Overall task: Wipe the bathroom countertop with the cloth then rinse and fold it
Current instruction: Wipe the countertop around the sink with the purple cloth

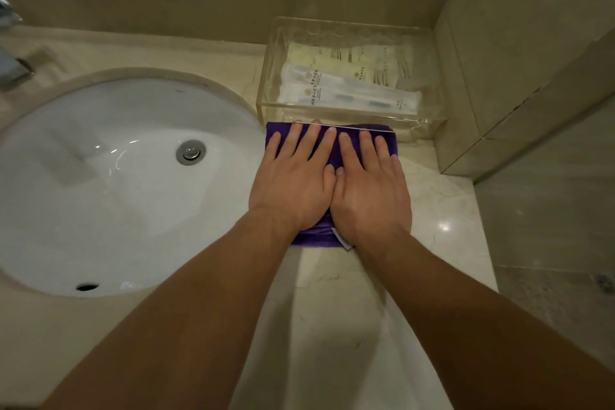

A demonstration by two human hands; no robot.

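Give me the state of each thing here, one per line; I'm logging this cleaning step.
purple cloth: folded, flat on countertop
left hand: flat, pressing cloth
right hand: flat, pressing cloth
sink: no water running into it
drain stopper: cannot tell if shut
clear box: holds packaged toiletries

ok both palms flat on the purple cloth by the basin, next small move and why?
Probably lift both hands off. The purple cloth already lies as a compact folded rectangle on the countertop, right of the sink, its far edge against the clear amenity box. Left hand and right hand only press it flat, gripping nothing, so folding looks done.
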